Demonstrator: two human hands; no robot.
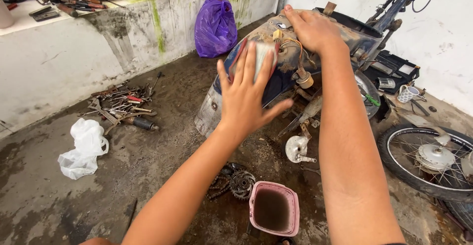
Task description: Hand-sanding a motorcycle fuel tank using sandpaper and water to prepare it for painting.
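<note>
Here, a person looks down at their own two bare hands working on a stripped, rusty dark-blue motorcycle body (290,72) lying on a wet concrete floor (162,161). The left hand (249,94) is spread open, fingers fanned, pressing a pale grey-green rectangular pad (262,52) flat against the blue panel; it presses rather than clenches. The pad lies directly under that hand's fingers, its long axis running up and away from the person. The right hand (310,28) rests palm-down, released, on the upper edge of the body, beyond and to the right of the pad. So the left hand is the nearer one.

One pink plastic tub of murky brown liquid (274,208) stands on the floor between the forearms, with one greasy sprocket and chain (235,183) just beside it. One spoked wheel (427,158) lies at right. One purple bag (215,25) sits against the wall, one crumpled white bag (84,149) lies at left, near a heap of wrenches (120,104) too tangled to count.
</note>
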